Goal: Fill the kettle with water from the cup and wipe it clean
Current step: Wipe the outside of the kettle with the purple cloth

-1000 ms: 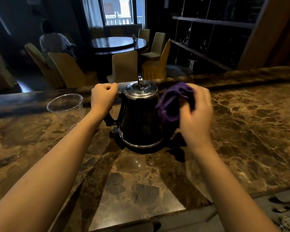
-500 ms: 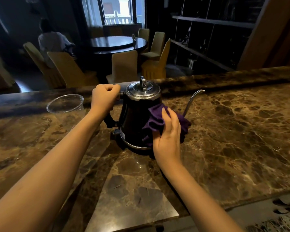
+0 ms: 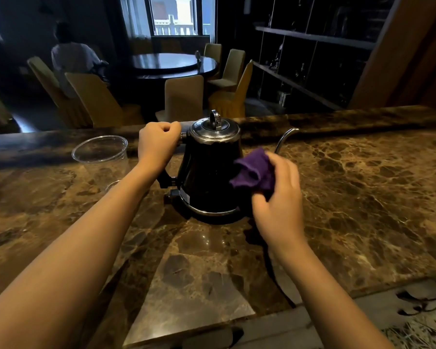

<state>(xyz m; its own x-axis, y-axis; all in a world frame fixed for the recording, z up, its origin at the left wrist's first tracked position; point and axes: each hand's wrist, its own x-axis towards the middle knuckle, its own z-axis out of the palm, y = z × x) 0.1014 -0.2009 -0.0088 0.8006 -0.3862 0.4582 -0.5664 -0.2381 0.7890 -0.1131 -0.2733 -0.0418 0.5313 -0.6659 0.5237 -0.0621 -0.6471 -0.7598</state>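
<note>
A black kettle (image 3: 209,177) with a steel lid and a thin gooseneck spout (image 3: 285,137) stands on its base in the middle of the marble counter. My left hand (image 3: 156,147) is closed around the kettle's handle on its left side. My right hand (image 3: 280,195) grips a purple cloth (image 3: 254,172) and presses it against the kettle's right side, below the spout. A clear plastic cup (image 3: 101,159) stands upright to the left of the kettle, behind my left forearm.
The brown marble counter (image 3: 363,197) stretches wide to the right. A dark cord (image 3: 277,280) runs from the kettle base toward the near edge. Beyond the counter are a round table (image 3: 171,62), several chairs, a seated person (image 3: 71,59) and dark shelves.
My right hand with the cloth went from the spout down to the kettle's front, then shifted right along its side. My left hand stayed on the handle.
</note>
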